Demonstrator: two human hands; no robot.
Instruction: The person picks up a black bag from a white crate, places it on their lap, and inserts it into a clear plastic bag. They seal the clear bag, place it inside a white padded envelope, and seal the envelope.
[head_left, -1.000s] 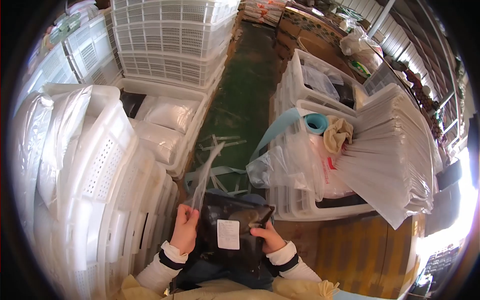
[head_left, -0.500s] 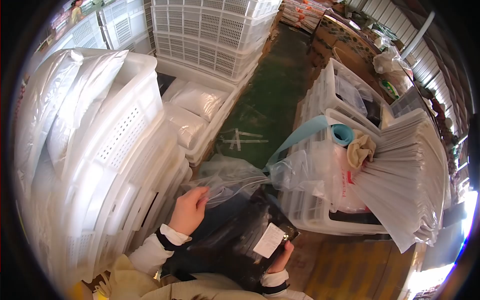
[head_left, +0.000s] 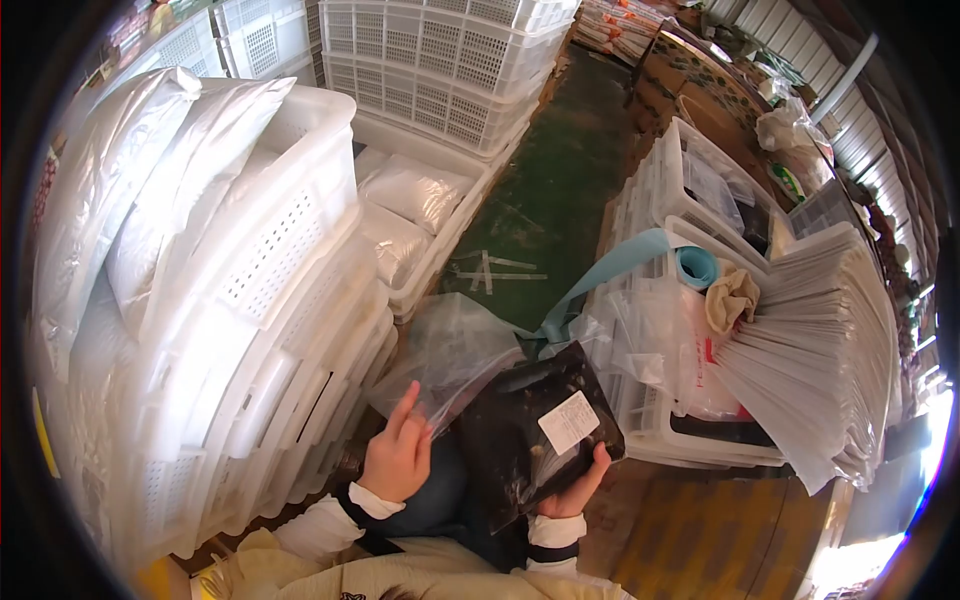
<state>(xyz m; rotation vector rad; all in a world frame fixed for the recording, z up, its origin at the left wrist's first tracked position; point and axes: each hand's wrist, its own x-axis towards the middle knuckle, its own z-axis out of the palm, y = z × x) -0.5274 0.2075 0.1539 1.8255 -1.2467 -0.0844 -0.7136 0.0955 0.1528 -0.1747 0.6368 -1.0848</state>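
My right hand (head_left: 578, 487) grips the lower right corner of a black plastic package (head_left: 515, 425), its thumb lying on top. A white printed label (head_left: 570, 422) is stuck to the package's upper face. My left hand (head_left: 400, 452) pinches the edge of a clear plastic bag (head_left: 450, 330), with the index finger pointing up along it. The bag spreads out beyond the package, and its near edge overlaps the package's left side in this view. Both things are held over my lap.
White crates (head_left: 290, 270) stand stacked on the left, with silvery packages (head_left: 150, 190) on top. Filled bags (head_left: 415, 190) lie in a crate further back. On the right, a light-blue roll (head_left: 697, 267), a beige cloth (head_left: 733, 297) and a stack of white bags (head_left: 815, 340) rest on crates.
The black package has tipped up and shifted right, its label more squarely in view. My left hand has moved slightly right and down, and the clear bag is more spread out.
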